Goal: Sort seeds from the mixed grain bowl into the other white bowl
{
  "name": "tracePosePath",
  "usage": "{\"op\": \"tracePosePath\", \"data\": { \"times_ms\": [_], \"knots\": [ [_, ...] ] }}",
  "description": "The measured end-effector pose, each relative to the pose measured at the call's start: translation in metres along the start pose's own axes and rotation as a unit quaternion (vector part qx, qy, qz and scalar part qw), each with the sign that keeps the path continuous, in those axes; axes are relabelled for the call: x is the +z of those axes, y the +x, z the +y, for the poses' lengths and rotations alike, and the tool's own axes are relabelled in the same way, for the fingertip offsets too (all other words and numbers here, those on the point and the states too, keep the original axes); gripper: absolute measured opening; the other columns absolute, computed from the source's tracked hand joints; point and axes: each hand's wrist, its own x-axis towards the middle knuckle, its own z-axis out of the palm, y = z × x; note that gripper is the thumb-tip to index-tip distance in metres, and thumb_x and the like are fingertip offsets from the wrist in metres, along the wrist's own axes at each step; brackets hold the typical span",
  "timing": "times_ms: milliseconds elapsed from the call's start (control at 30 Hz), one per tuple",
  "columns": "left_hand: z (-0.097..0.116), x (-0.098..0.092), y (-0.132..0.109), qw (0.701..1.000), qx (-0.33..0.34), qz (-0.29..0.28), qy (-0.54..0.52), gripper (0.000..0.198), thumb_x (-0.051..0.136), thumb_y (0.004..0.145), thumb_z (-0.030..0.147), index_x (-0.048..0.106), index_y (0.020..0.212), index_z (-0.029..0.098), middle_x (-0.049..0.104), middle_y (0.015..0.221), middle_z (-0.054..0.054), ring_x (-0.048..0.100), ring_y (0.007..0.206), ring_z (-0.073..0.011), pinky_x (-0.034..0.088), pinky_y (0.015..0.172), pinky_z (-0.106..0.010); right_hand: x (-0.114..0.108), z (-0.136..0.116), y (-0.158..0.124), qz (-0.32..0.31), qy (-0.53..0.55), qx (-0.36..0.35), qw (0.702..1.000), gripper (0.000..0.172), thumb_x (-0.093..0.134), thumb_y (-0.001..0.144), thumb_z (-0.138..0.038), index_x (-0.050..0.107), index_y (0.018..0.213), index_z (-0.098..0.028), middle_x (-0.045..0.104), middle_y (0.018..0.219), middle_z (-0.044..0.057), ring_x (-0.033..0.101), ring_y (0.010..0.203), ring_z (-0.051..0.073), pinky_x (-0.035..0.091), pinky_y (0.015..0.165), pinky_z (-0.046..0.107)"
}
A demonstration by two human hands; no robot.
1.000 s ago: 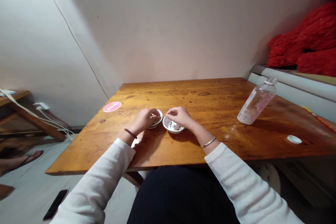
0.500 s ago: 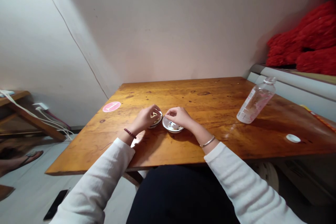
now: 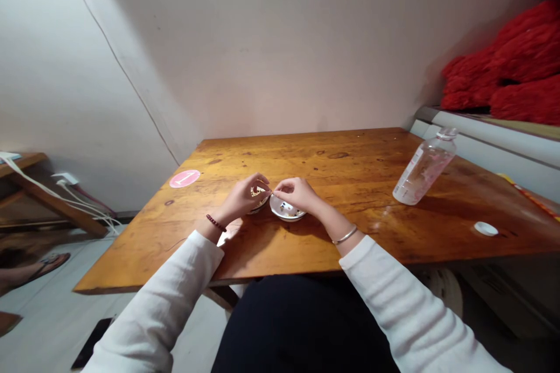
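Note:
Two small bowls stand side by side on the wooden table (image 3: 245, 154). My left hand (image 3: 242, 193) arches over the left bowl (image 3: 262, 205), which holds small pale bead-like pieces and is partly hidden. Over the right bowl (image 3: 286, 215), white with a few dark and pale bits inside, is my right hand (image 3: 300, 193). Both hands are pinched, thumb against finger, and their tips meet in the gap between the bowls. Whatever sits in the two pinches is too small to make out. A thin dark line, perhaps thread (image 3: 175, 243), lies left of my left wrist.
A clear plastic bottle (image 3: 424, 169) without a cap stands to the right, near a white cap (image 3: 486, 228). A pink round sticker (image 3: 184, 179) marks the left side. Beyond are a wall, red fluffy material (image 3: 525, 64), cables (image 3: 65, 192) and a phone-like dark slab (image 3: 91, 344) below.
My left fingertips have moved slightly right to meet my right fingertips between the bowls. The whole view has shifted a little; bowls and bottle stay in place.

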Motion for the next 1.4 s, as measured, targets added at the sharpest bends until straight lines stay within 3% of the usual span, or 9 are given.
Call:
{"op": "tracePosePath", "data": {
  "times_ms": [967, 1400],
  "knots": [
    [0.0052, -0.0003, -0.0009, 0.999, 0.002, 0.012, 0.048, 0.024, 0.062, 0.079, 0.037, 0.056, 0.095, 0.020, 0.071, 0.088, -0.002, 0.065, 0.080, -0.0159, 0.050, 0.073, -0.027, 0.0004, 0.0005, 0.0000, -0.004, -0.009, 0.015, 1.000, 0.015, 0.065, 0.074, -0.030, 0.075, 0.075, -0.018, 0.073, 0.074, 0.003, 0.066, 0.071, 0.016, 0.046, 0.064, 0.023],
    [0.0050, 0.0002, -0.0003, 0.999, -0.004, 0.001, 0.044, 0.017, 0.060, 0.080, 0.030, 0.059, 0.095, 0.021, 0.074, 0.090, -0.002, 0.066, 0.080, -0.0161, 0.049, 0.071, -0.026, 0.0007, 0.0050, 0.0005, -0.039, 0.012, 0.038, 0.998, 0.023, 0.074, 0.070, -0.034, 0.076, 0.087, -0.019, 0.075, 0.080, 0.006, 0.069, 0.076, 0.019, 0.051, 0.068, 0.024]
  ]
}}
